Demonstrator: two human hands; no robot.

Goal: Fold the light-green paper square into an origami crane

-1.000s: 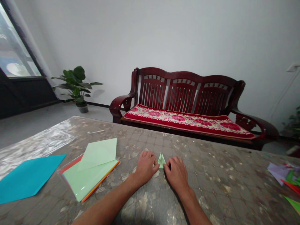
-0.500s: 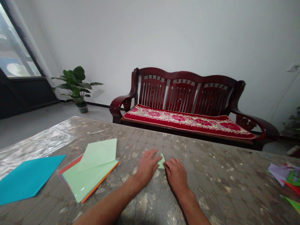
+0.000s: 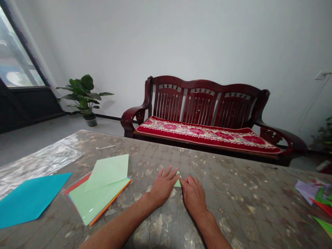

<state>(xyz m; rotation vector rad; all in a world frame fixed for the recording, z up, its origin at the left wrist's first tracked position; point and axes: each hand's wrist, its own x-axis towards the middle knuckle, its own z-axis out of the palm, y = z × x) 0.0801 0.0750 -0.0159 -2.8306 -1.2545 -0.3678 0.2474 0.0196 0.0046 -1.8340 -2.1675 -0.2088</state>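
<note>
A small folded piece of light green paper (image 3: 177,184) lies on the patterned tablecloth, partly covered by my fingers. My left hand (image 3: 163,186) rests flat with its fingers spread, the fingertips on the paper's left side. At the paper's right edge is my right hand (image 3: 193,195), its fingers curled together and the index fingertip pressed to the edge. The thumb of that hand is mostly hidden. To the left, a light green sheet (image 3: 110,171) lies askew on a stack of coloured paper (image 3: 97,200) in a clear sleeve.
A blue sheet (image 3: 33,200) lies at the table's left, near crinkled clear plastic (image 3: 49,159). A thin white stick (image 3: 105,147) lies farther back. Coloured paper pieces (image 3: 307,190) sit at the right edge. Behind the table stands a wooden bench (image 3: 199,100); a potted plant (image 3: 86,97) stands left.
My left fingers have spread out flat, covering more of the folded green paper. My right index fingertip now presses at its right edge. The view has shifted slightly.
</note>
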